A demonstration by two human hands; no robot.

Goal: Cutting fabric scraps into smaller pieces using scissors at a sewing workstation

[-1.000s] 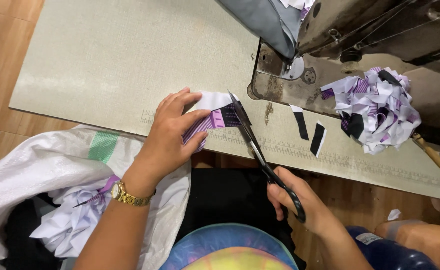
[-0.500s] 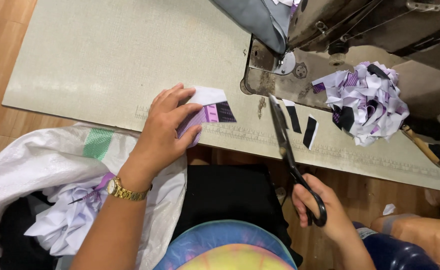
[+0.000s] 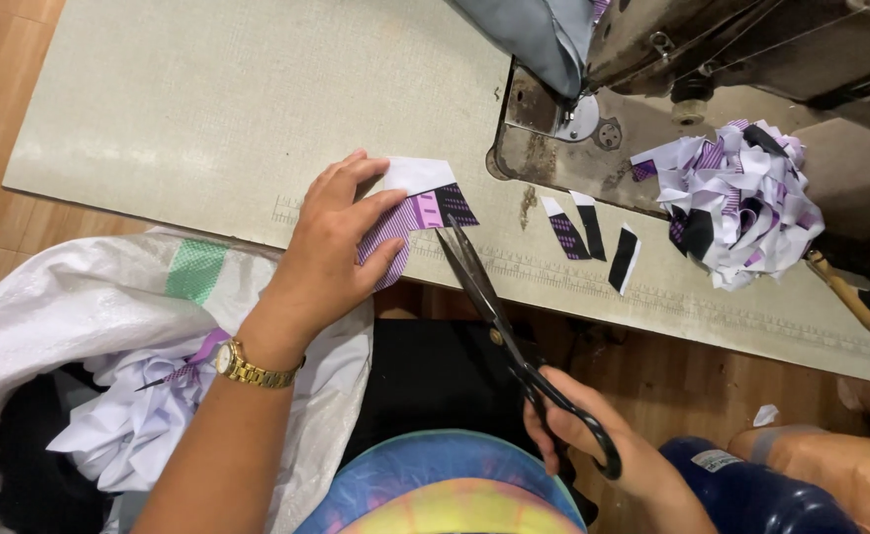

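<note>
My left hand presses a small folded fabric piece, purple-striped with white and black parts, flat against the near edge of the beige work table. My right hand grips the black handles of a pair of long scissors. The blades point up and to the left, slightly parted, with their tips right at the fabric piece's lower right edge. A gold watch sits on my left wrist.
Three narrow cut strips lie on the table right of the scissors. A heap of purple, white and black scraps sits beside the sewing machine. A white sack with more pieces stands at lower left. A wooden-handled tool lies far right.
My right hand drew the scissors away to the right of the fabric piece, then swung them back so the blade tips meet its edge again. My left hand stayed on the piece.
</note>
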